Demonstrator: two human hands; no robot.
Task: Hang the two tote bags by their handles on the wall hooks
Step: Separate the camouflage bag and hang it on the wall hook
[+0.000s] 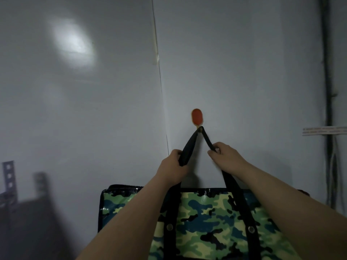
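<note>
A camouflage tote bag [206, 218] with black trim hangs flat against the grey wall. Its black handle [189, 147] runs up in a peak over the red wall hook [197, 117]. My left hand [173, 164] is closed around the handle's left strand below the hook. My right hand [224, 154] pinches the right strand at about the same height. Only one bag and one hook are in view.
A vertical seam [159, 76] splits the wall panels left of the hook. A perforated metal rack post [8, 177] stands at the lower left. Dark cables [328, 91] run down the wall at the right, with a paper label [323, 131] beside them.
</note>
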